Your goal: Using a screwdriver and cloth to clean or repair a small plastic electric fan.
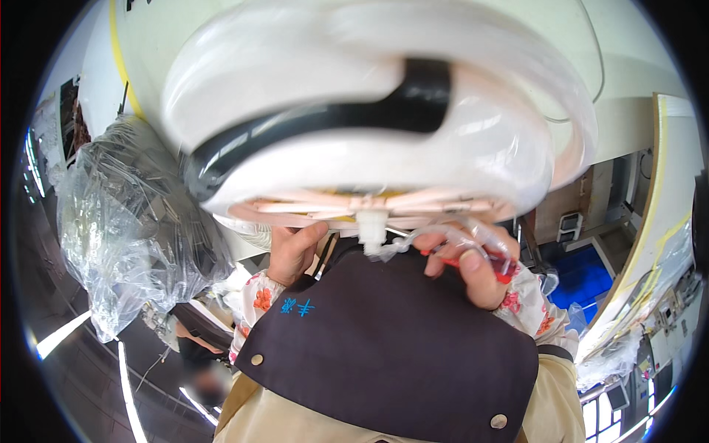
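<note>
A large, glossy white plastic shell [310,166] fills the upper middle of the head view, blurred, with a black curved strip [332,118] across it. Its near lower edge shows pale pink ribs [310,205], and a white stepped plastic stub [372,229] sticks out toward me. My left hand [292,253] grips the shell's near lower edge left of the stub; some fingers are hidden under it. My right hand [476,269] is closed round a red-handled hand tool [504,269]. A clear, shiny loop [461,235] lies across these fingers and reaches toward the stub. The tool's exact kind is unclear.
A dark apron flap [391,325] covers my front. Left of the shell is a clear plastic bag [133,229] with contents I cannot make out. A pale board edge [642,214] and a blue panel [583,277] stand to the right. Another person [207,376] shows at lower left.
</note>
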`<action>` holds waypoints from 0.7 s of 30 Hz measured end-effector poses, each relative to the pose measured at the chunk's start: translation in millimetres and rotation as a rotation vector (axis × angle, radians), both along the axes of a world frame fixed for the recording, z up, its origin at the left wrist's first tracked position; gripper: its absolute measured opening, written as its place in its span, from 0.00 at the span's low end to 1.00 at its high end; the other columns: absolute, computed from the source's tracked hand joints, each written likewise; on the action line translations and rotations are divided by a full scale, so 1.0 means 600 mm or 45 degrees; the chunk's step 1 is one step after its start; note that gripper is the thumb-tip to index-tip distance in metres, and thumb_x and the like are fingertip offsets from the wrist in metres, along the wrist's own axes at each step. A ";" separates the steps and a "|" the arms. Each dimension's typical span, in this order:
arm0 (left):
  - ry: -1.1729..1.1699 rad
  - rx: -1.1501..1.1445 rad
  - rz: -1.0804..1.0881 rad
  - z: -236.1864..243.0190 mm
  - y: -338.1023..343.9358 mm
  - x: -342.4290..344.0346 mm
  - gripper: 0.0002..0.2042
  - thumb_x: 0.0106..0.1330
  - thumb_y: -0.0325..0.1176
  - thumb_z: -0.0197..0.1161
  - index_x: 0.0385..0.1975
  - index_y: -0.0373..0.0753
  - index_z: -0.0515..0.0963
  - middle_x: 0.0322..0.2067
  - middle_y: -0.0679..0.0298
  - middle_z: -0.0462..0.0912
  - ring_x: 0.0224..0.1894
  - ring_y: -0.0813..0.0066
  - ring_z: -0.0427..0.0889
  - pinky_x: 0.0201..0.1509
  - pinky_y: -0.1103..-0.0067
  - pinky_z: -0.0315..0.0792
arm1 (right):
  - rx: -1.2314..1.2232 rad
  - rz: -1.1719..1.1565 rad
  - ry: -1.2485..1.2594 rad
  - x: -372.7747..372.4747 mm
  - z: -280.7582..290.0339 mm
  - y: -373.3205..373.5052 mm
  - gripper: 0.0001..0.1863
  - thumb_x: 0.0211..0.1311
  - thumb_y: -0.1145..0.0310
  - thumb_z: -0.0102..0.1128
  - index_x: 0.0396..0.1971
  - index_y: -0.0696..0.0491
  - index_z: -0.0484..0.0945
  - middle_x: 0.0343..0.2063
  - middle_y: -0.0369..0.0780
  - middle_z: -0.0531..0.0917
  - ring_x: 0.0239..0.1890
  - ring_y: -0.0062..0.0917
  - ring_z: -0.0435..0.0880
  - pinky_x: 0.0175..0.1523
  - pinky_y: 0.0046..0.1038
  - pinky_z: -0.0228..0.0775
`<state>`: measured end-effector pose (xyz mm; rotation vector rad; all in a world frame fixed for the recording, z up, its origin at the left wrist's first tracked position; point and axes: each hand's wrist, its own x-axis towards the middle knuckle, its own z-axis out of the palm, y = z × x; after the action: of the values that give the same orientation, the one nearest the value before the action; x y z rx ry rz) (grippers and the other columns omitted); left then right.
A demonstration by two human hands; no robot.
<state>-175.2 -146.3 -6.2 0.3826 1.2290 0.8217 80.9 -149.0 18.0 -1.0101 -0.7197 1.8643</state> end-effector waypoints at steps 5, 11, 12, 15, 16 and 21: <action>-0.169 0.002 0.122 -0.010 -0.017 -0.013 0.23 0.48 0.23 0.56 0.47 0.35 0.62 0.42 0.59 0.70 0.46 0.68 0.68 0.54 0.73 0.59 | 0.005 0.025 0.108 -0.022 -0.008 0.003 0.17 0.57 0.62 0.43 0.33 0.61 0.74 0.29 0.41 0.78 0.27 0.19 0.76 0.35 0.20 0.69; -0.230 -0.199 0.273 -0.010 -0.020 0.015 0.26 0.47 0.27 0.58 0.49 0.36 0.60 0.47 0.58 0.66 0.51 0.65 0.64 0.57 0.67 0.57 | 0.321 0.108 0.017 -0.021 0.004 0.021 0.14 0.53 0.66 0.47 0.37 0.58 0.73 0.29 0.40 0.79 0.26 0.24 0.80 0.32 0.20 0.71; -0.291 -0.197 0.261 -0.009 -0.019 0.020 0.26 0.47 0.27 0.58 0.49 0.36 0.60 0.48 0.59 0.66 0.53 0.65 0.63 0.57 0.66 0.56 | 0.318 0.108 0.016 -0.021 0.008 0.024 0.14 0.53 0.66 0.47 0.37 0.58 0.73 0.29 0.40 0.79 0.26 0.24 0.80 0.32 0.20 0.71; -0.344 -0.283 0.354 -0.009 -0.016 0.030 0.27 0.46 0.27 0.58 0.49 0.36 0.60 0.49 0.59 0.65 0.54 0.65 0.62 0.59 0.66 0.53 | 0.339 0.252 -0.211 -0.017 0.024 0.035 0.11 0.45 0.76 0.53 0.33 0.59 0.75 0.24 0.40 0.79 0.24 0.26 0.80 0.30 0.21 0.71; -0.391 -0.250 0.363 -0.013 -0.016 0.033 0.27 0.45 0.26 0.58 0.49 0.36 0.60 0.49 0.59 0.65 0.54 0.65 0.62 0.60 0.66 0.53 | 0.365 0.197 -0.191 -0.013 0.030 0.038 0.11 0.45 0.76 0.53 0.33 0.59 0.75 0.24 0.40 0.79 0.24 0.26 0.80 0.30 0.21 0.71; -0.443 -0.055 0.406 -0.036 -0.030 0.032 0.26 0.45 0.25 0.59 0.47 0.39 0.63 0.47 0.62 0.67 0.54 0.65 0.62 0.60 0.67 0.52 | 0.524 0.137 -0.326 0.023 0.060 0.047 0.08 0.48 0.72 0.53 0.27 0.59 0.76 0.23 0.41 0.79 0.22 0.28 0.80 0.26 0.22 0.72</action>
<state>-156.3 -164.1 -28.1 0.0021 0.9897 1.0819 94.4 -120.5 53.8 -0.9593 -1.2729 1.5954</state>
